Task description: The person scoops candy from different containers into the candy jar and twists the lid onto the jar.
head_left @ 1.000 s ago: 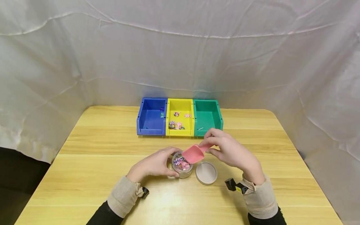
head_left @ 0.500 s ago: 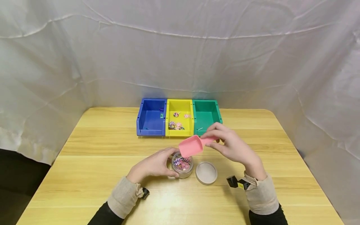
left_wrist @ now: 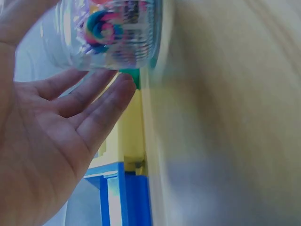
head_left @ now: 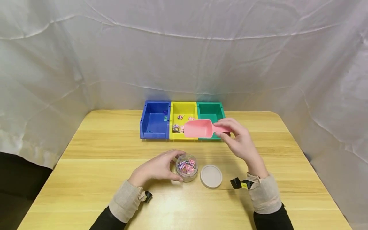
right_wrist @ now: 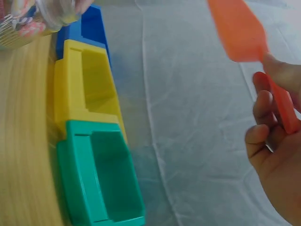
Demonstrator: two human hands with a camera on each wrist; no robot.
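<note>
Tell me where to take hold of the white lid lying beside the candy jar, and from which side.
Take the white lid by its rim, coming straight down from above with fingers spread across it. It lies flat on the table, so only the thin edge offers purchase. Its right and near sides look freest: the candy jar, held by the left hand, stands close on its left.

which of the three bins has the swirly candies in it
The yellow bin, the middle one of the row. Several swirl candies lie on its floor, while the blue bin on its left and the green bin on its right hold none.
</note>
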